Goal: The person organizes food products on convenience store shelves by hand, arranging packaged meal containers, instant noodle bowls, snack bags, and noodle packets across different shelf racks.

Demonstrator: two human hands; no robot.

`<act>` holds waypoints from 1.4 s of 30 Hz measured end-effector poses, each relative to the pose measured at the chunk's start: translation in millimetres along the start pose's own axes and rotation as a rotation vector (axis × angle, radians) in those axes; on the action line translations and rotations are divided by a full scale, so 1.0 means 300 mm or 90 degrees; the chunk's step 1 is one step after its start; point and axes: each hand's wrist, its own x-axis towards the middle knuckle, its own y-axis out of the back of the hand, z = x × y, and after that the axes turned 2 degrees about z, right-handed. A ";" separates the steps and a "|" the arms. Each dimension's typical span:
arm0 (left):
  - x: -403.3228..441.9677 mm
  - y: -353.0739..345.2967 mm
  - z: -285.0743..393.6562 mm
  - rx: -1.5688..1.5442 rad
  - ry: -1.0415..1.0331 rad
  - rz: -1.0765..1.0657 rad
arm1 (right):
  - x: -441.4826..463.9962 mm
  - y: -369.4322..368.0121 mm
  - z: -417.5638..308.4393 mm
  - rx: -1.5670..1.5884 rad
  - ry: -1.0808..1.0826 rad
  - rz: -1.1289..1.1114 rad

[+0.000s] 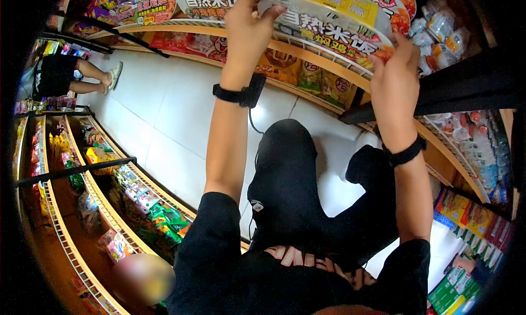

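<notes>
A yellow and white packaged rice meal (334, 27) with large Chinese lettering is at the top of the head view, over the front edge of a shelf. My left hand (249, 16) grips its left end, thumb and fingers round the rim. At the right end my right hand (395, 68) holds it with thumb and fingers, partly smeared by motion. Similar packages (205, 2) stand on the shelf beside it. Black bands are on both my wrists.
Below the packages, a lower shelf holds yellow bags (312, 76). Small wrapped items (441, 35) sit at the upper right. Shelves of snacks (148, 194) line the lower left, across the tiled floor (164, 95). A person's legs (90, 74) show at the upper left.
</notes>
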 end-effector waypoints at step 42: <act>0.522 -0.286 0.252 0.362 -0.287 -0.680 | -0.190 0.102 -0.046 0.321 0.049 -0.323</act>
